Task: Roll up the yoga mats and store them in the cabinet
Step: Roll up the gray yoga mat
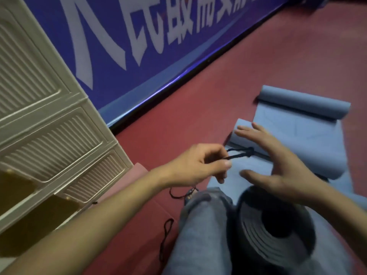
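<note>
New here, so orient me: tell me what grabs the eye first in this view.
At centre, the left hand pinches a black cord lying on a rolled blue yoga mat, while the right hand spreads open over it. A cream ribbed cabinet fills the left, a blue banner above.

Left arm reaches in bare from the lower left, wrist bent, and the left hand (200, 165) has thumb and forefinger nipped together in a pinch, the other fingers curled beneath. Right arm comes in from the lower right; the right hand (272, 161) is spread wide, fingers straight and fanned, thumb stretched low, palm facing down.
</note>
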Motion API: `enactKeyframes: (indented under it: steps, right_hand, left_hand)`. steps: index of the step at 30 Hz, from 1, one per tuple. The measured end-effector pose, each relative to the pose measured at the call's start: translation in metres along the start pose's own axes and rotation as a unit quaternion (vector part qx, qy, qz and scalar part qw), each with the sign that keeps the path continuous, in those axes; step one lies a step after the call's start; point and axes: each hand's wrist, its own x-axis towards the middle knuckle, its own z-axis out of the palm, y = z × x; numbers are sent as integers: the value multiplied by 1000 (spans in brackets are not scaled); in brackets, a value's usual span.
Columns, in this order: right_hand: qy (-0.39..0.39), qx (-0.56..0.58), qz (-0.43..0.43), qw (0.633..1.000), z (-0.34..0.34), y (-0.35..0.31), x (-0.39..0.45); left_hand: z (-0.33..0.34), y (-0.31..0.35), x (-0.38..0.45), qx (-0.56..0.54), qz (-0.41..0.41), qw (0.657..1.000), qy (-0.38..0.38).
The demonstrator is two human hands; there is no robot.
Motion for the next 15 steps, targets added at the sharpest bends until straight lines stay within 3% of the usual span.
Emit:
enactKeyframes:
  steps: [2, 4, 6, 8, 11, 13, 15]
  right_hand:
    - [34, 53, -14, 998, -14, -25, -23]
    - [40, 178, 11, 983, -36, -36, -56]
    - [43, 281, 81, 955, -57, -39, -92]
    - [36, 288, 161, 943, -74, -36, -123]
    - [-28, 136, 272, 952, -84, -36, -147]
    - [-131, -45, 281, 950, -80, -44, -154]
    - [-181, -179, 269, 929, -68, -51, -160]
  left_hand:
    - [19, 44, -5, 45, 45, 997, -48]
    - [34, 72, -11, 136, 102, 983, -71]
    - [40, 85, -14, 265, 183, 945, -60]
    - [40, 87, -15, 356, 255, 898, -38]
    - [44, 86, -18, 353, 222, 907, -64]
    - [53, 80, -21, 461, 163, 870, -53]
    - [60, 75, -26, 532, 97, 838, -73]
